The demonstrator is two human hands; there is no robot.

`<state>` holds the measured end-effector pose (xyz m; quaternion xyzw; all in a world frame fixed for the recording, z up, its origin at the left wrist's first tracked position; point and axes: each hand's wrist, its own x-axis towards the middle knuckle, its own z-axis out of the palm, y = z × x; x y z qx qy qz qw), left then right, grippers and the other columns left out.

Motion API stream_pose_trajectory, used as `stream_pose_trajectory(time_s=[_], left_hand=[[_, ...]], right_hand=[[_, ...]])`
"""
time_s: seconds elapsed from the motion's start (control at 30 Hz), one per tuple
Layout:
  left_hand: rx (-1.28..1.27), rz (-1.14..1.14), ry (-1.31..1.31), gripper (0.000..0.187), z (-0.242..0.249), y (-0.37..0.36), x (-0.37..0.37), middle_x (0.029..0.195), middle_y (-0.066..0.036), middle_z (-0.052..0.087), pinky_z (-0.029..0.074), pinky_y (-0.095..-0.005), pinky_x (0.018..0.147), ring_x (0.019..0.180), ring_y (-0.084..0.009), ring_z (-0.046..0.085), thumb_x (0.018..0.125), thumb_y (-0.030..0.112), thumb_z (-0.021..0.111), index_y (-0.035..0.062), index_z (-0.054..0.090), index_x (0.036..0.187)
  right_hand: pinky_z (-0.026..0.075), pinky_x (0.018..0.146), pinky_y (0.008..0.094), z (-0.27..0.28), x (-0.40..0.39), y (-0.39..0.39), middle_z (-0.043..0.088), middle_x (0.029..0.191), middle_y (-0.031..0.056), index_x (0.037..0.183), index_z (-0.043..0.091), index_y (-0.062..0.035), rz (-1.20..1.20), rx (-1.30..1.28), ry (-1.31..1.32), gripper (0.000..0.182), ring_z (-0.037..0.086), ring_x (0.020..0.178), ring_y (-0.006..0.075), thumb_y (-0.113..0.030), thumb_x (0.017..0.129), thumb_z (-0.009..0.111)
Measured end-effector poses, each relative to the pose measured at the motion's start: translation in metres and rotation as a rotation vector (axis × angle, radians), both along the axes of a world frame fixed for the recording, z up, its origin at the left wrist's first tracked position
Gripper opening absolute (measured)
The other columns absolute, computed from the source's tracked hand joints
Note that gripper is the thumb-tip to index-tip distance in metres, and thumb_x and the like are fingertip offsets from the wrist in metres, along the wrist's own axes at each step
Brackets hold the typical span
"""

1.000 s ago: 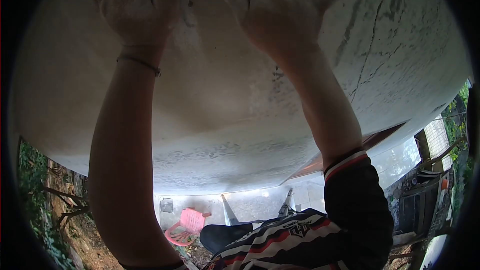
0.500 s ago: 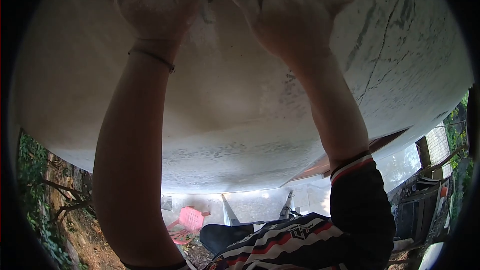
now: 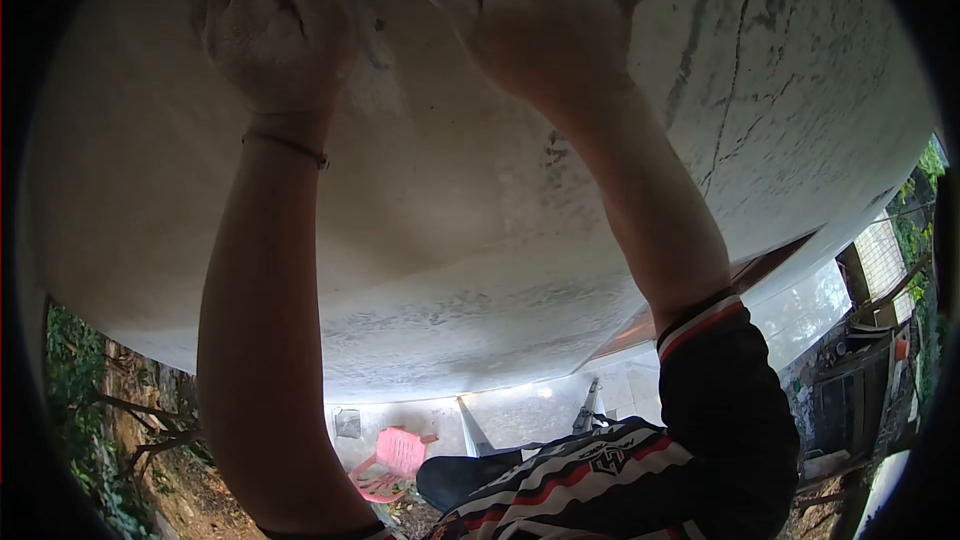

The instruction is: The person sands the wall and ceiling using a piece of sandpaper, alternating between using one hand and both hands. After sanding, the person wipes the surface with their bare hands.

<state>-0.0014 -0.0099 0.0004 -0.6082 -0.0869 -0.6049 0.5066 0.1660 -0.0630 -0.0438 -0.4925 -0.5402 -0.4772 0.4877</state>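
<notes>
At the upper left, my left hand [image 3: 275,40] is raised against the plastered surface [image 3: 450,200]. Its fingers are bent and partly cut off by the top edge; pale dust coats the skin. Something dark shows between the fingers, but I cannot make out what it is. A thin cord bracelet [image 3: 285,143] circles that wrist. To its right, my right hand [image 3: 550,30] lies against the same surface with thumb and little finger spread. Its fingertips run out of view. Dark streaks and a long crack [image 3: 735,70] mark the plaster right of it.
Far below stands a pink plastic chair [image 3: 403,452]. Two slanted legs, perhaps of a ladder, show near my body: one pale [image 3: 474,428] and one darker [image 3: 588,406]. Foliage [image 3: 75,370] and bare branches border the left. Dark cabinet-like objects [image 3: 845,405] stand at the lower right.
The view has shifted slightly, so the plaster marks sit further left. My left hand appears lower in view and its fingers show more. My right hand stays spread.
</notes>
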Motion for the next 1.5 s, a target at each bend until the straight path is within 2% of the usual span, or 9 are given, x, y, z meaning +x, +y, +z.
stream_pose_trajectory(time_s=[0.2, 0.3, 0.5, 0.8, 1.03, 1.1, 1.27, 1.4, 1.5], left_hand=[[-0.046, 0.002, -0.011, 0.037, -0.002, -0.003, -0.002, 0.119, -0.017, 0.059, 0.034, -0.0435, 0.102, 0.117, -0.0334, 0.05, 0.087, 0.022, 0.046, -0.0018, 0.062, 0.11], [-0.015, -0.06, -0.057, 0.035, 0.001, 0.005, 0.006, 0.113, -0.012, 0.064, 0.041, -0.0427, 0.097, 0.109, -0.0326, 0.056, 0.078, 0.009, 0.043, 0.0026, 0.067, 0.103], [-0.032, -0.061, -0.055, 0.037, -0.002, 0.007, 0.008, 0.115, -0.01, 0.064, 0.038, -0.0447, 0.099, 0.111, -0.033, 0.056, 0.077, 0.01, 0.041, 0.0043, 0.067, 0.104], [-0.119, 0.025, -0.108, 0.037, -0.003, -0.002, 0.009, 0.122, -0.011, 0.06, 0.037, -0.0446, 0.1, 0.118, -0.0342, 0.051, 0.078, 0.007, 0.041, 0.0037, 0.065, 0.106], [-0.198, 0.025, -0.132, 0.037, -0.009, -0.007, 0.01, 0.123, -0.012, 0.059, 0.035, -0.0438, 0.101, 0.12, -0.0337, 0.049, 0.078, 0.007, 0.041, 0.0036, 0.063, 0.108], [-0.214, 0.023, -0.139, 0.037, -0.01, -0.008, 0.011, 0.123, -0.012, 0.059, 0.035, -0.0435, 0.102, 0.121, -0.0335, 0.049, 0.079, 0.006, 0.04, 0.0029, 0.063, 0.108], [-0.206, -0.006, -0.195, 0.038, -0.01, -0.006, 0.012, 0.122, -0.007, 0.06, 0.032, -0.0376, 0.101, 0.119, -0.0297, 0.051, 0.073, 0.005, 0.046, 0.01, 0.066, 0.106], [-0.205, -0.009, -0.19, 0.039, -0.01, -0.007, 0.011, 0.122, -0.005, 0.061, 0.033, -0.0373, 0.1, 0.118, -0.0288, 0.051, 0.073, 0.005, 0.046, 0.0118, 0.065, 0.106], [-0.173, -0.01, -0.189, 0.039, -0.009, -0.002, 0.011, 0.122, -0.006, 0.061, 0.034, -0.0375, 0.099, 0.118, -0.0287, 0.052, 0.073, 0.005, 0.046, 0.012, 0.065, 0.106]], right_hand=[[-0.008, 0.093, 0.0762, -0.225, 0.002, -0.001, 0.025, 0.149, 0.0173, 0.142, 0.032, -0.0088, -0.067, -0.246, -0.144, 0.084, 0.019, 0.138, 0.0395, -0.068, 0.083, 0.04], [-0.01, 0.095, 0.074, -0.243, 0.014, -0.004, 0.026, 0.149, 0.0158, 0.14, 0.036, -0.0102, -0.14, -0.234, -0.206, 0.083, 0.019, 0.138, 0.0392, -0.069, 0.082, 0.039], [-0.01, 0.099, 0.0704, -0.017, 0.029, -0.001, 0.025, 0.15, 0.011, 0.144, 0.03, -0.0118, 0.067, -0.02, 0.0, 0.074, 0.015, 0.141, 0.0303, -0.062, 0.089, 0.035], [-0.002, 0.097, 0.0739, -0.086, 0.022, -0.007, 0.028, 0.149, 0.0117, 0.141, 0.034, -0.0073, 0.048, -0.138, -0.08, 0.081, 0.019, 0.14, 0.0274, -0.065, 0.085, 0.039], [-0.001, 0.103, 0.0675, 0.094, 0.039, 0.041, 0.035, 0.143, 0.0192, 0.141, 0.032, -0.0005, -0.018, 0.497, -0.267, 0.08, 0.025, 0.137, 0.0332, -0.058, 0.086, 0.046], [-0.004, 0.1, 0.07, 0.07, 0.028, 0.009, 0.025, 0.15, 0.0148, 0.141, 0.033, -0.0039, 0.125, 0.117, -0.129, 0.082, 0.018, 0.14, 0.0309, -0.062, 0.084, 0.044], [0.006, 0.101, 0.0695, -0.02, 0.02, -0.009, 0.024, 0.15, 0.0135, 0.141, 0.033, -0.0031, 0.064, -0.069, -0.107, 0.082, 0.02, 0.14, 0.0288, -0.06, 0.084, 0.047], [0.0, 0.101, 0.0688, 0.061, 0.022, 0.003, 0.023, 0.151, 0.0131, 0.142, 0.03, -0.0027, 0.048, 0.083, -0.14, 0.083, 0.017, 0.141, 0.029, -0.06, 0.085, 0.047], [0.018, 0.106, 0.0594, 0.114, 0.014, 0.007, 0.051, 0.128, 0.0226, 0.131, 0.045, 0.0039, -0.022, 0.304, -0.078, 0.063, 0.042, 0.125, 0.0361, -0.043, 0.089, 0.052]])
